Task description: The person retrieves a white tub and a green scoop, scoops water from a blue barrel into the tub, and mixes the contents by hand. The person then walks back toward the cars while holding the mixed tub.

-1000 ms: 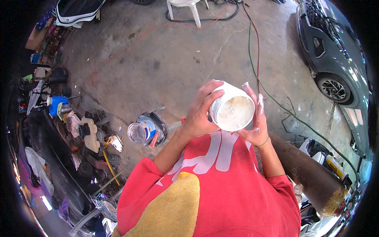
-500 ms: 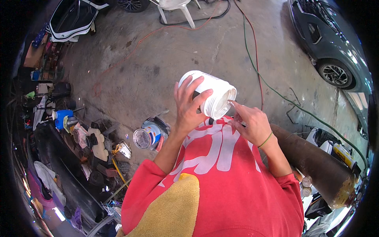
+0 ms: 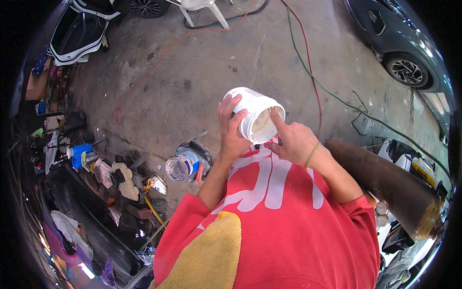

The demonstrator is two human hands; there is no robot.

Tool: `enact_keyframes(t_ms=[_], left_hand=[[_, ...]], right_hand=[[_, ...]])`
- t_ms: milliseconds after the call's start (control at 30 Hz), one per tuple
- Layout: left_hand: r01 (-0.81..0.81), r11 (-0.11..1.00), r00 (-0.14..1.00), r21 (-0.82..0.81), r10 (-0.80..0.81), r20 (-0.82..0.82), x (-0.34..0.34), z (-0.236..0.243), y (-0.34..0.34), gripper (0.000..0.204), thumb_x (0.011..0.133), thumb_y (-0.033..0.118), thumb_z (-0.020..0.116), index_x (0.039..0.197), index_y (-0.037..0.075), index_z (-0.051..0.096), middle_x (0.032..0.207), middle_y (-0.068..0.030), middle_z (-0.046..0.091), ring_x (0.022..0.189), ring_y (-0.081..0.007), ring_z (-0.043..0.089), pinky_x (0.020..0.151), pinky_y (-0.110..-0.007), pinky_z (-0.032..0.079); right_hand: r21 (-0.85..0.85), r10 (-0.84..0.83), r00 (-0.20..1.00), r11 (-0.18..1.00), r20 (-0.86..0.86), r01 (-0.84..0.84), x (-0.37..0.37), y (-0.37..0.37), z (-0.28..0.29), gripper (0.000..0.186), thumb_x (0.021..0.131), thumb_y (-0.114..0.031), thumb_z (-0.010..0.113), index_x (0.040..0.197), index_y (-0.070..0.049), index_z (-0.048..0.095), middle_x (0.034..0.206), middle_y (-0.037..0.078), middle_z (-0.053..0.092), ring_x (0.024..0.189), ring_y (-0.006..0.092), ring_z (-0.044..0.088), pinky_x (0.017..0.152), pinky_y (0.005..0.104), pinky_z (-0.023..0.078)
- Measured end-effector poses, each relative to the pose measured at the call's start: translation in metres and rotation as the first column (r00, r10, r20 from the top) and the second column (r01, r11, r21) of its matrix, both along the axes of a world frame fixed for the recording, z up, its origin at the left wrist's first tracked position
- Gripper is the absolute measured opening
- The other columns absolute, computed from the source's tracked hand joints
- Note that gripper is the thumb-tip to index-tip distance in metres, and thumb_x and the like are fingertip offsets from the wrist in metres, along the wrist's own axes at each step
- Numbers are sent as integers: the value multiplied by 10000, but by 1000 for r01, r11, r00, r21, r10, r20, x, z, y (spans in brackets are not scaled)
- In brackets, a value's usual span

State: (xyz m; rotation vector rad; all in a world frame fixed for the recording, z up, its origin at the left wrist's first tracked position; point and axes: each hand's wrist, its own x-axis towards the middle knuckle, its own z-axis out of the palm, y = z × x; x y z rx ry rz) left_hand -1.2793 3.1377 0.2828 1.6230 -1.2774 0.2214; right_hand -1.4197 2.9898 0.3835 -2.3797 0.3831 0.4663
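A white plastic tub [image 3: 253, 100] is tilted in front of my chest, its wide mouth facing right and towards me. My left hand [image 3: 232, 130] grips its left side, with the fingers wrapped around the wall. Whitish material coats the inside. My right hand [image 3: 297, 144] is at the mouth, index finger reaching inside past the rim and thumb apart below it. The tip of that finger lies against the tub's inner wall; whether it touches the material I cannot tell. A yellow cloth [image 3: 209, 250] hangs over the front of my red shirt.
An open metal can [image 3: 178, 168] stands on the concrete floor to the left, near piled parts and a blue bottle [image 3: 79, 155]. A brown cylinder [image 3: 385, 185] lies at right. Hoses [image 3: 332, 98] cross the floor towards a dark car [image 3: 404, 43]. A white chair [image 3: 204, 6] stands ahead.
My right index finger has moved from the rim further into the tub. The tub's mouth has turned more towards me, and the view has shifted slightly.
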Motion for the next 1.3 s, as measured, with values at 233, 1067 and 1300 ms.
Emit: enact_keyframes(t_ms=[233,1067,1300], left_hand=[[6,992,999,125,-12,44,-3,-2,0,666,638,206,848,1230,214,541,1452,-90,441,1374,-380,347,1103,-624,200],[-120,990,967,-75,99,-236,-7,-63,-18,967,617,17,846,1401,85,283,1444,-229,378,1312,-379,424,1091,-488,360],[-204,972,973,116,214,-81,-10,-43,-23,882,627,110,834,1374,140,366,1439,-167,401,1299,-419,405,1043,-553,349]], right_hand=[[-52,-25,992,998,-125,19,12,-4,-39,678,789,-148,678,1388,-38,381,813,205,692,650,364,674,654,449,547],[7,-52,986,999,-159,54,35,-8,-29,819,792,-225,680,1486,-48,283,811,192,696,852,369,681,787,442,534],[708,-113,961,655,-252,263,39,0,-24,813,829,-195,671,1475,48,241,787,180,679,592,236,663,524,349,535]])
